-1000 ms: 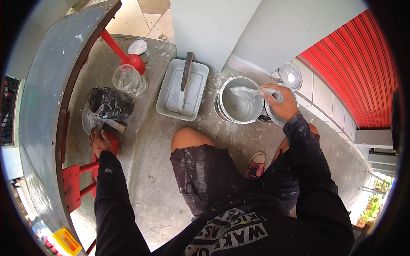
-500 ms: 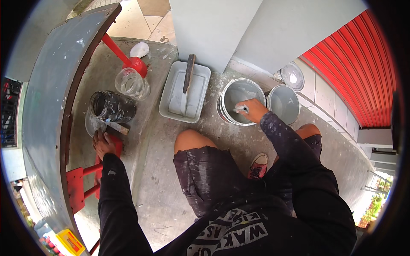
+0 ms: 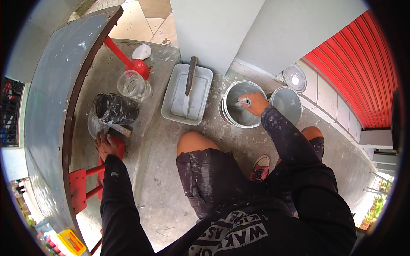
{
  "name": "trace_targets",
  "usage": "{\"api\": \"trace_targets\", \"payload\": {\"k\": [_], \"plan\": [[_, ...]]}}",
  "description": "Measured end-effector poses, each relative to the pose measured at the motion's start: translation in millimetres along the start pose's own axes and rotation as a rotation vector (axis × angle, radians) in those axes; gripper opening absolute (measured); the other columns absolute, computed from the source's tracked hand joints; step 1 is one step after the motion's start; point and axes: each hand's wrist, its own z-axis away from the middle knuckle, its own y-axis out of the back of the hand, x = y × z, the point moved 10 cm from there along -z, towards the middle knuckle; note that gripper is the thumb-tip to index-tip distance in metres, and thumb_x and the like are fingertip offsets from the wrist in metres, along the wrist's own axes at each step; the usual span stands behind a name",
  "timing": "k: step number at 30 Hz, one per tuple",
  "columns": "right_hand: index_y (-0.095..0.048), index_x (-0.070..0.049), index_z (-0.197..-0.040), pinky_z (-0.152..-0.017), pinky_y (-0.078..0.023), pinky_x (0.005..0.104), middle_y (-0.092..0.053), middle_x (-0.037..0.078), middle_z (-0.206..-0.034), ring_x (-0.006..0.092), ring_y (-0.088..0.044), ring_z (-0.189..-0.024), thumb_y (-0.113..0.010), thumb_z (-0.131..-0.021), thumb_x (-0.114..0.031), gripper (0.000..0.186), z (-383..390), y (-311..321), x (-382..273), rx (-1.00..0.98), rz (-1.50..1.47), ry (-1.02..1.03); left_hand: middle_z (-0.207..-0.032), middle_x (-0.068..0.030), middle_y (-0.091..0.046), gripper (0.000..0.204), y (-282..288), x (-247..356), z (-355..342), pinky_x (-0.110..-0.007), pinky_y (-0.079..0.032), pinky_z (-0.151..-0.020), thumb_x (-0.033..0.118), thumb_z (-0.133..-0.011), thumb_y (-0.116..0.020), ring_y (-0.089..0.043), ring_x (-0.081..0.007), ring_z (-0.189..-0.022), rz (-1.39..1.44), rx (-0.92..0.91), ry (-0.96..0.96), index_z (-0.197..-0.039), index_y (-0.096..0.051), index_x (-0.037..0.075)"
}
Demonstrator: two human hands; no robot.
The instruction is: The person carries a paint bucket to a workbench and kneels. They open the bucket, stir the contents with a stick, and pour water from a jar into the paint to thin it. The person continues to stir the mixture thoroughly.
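Observation:
My right hand (image 3: 255,103) reaches over the rim of a grey-white paint bucket (image 3: 230,115) and grips a paint-covered stirring stick (image 3: 244,101) that dips into it. My left hand (image 3: 106,145) rests on a red metal bracket (image 3: 117,147) at the foot of a grey curved panel (image 3: 51,98). Just beyond that hand stands a black paint-smeared jar (image 3: 113,109). I crouch on the concrete floor with one bare knee forward.
A grey paint tray (image 3: 175,102) holding a dark-handled tool (image 3: 191,75) lies left of the bucket. A second grey bucket (image 3: 287,104) and a round lid (image 3: 294,78) sit to the right. A clear jar (image 3: 134,85), a red strut (image 3: 121,55) and red shutters (image 3: 363,72) surround the spot.
My right hand has moved left from the second bucket to the first one and now dips the stick into it. The left hand has stayed on the red bracket.

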Motion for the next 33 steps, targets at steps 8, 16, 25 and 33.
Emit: {"api": "trace_targets", "payload": {"k": [8,16,25,33], "plan": [[-0.069,-0.008,-0.114,-0.091,-0.051,0.0464,-0.07,0.017,-0.105,0.0372,-0.065,-0.1,-0.067,-0.094,-0.024,0.026,-10,22,-11,0.184,0.051,0.098,-0.138,-0.0159,-0.057,0.043,0,-2,0,-0.05,-0.038,-0.109,0.03,-0.099,-0.051,-0.05,-0.0383,-0.129,-0.008,-0.004,0.014,-0.136,-0.058,0.009],[-0.071,-0.012,-0.114,-0.087,-0.053,0.0449,-0.071,0.015,-0.106,0.0348,-0.066,-0.098,-0.068,-0.093,-0.023,0.024,10,-2,-21,0.092,0.037,0.075,-0.138,-0.0161,-0.057,0.044,1,1,1,-0.05,-0.038,-0.109,0.03,-0.099,-0.051,-0.05,-0.0386,-0.129,0.009,0.002,-0.003,-0.138,-0.057,0.01],[-0.074,-0.013,-0.111,-0.089,-0.054,0.0463,-0.074,0.018,-0.098,0.0374,-0.069,-0.095,-0.066,-0.092,-0.039,0.033,43,-11,-44,-0.127,0.023,-0.028,-0.139,-0.016,-0.057,0.044,0,-1,0,-0.05,-0.038,-0.109,0.03,-0.099,-0.051,-0.05,-0.0388,-0.129,-0.005,0.004,-0.003,-0.138,-0.057,0.01],[-0.073,-0.01,-0.114,-0.091,-0.051,0.0462,-0.073,0.018,-0.101,0.0381,-0.068,-0.099,-0.062,-0.095,-0.037,0.035,72,36,-42,0.143,-0.174,-0.14,-0.139,-0.0155,-0.056,0.043,-3,0,-1,-0.049,-0.038,-0.109,0.027,-0.099,-0.051,-0.05,-0.0389,-0.129,0.0,-0.009,-0.014,-0.138,-0.057,0.011]]}}
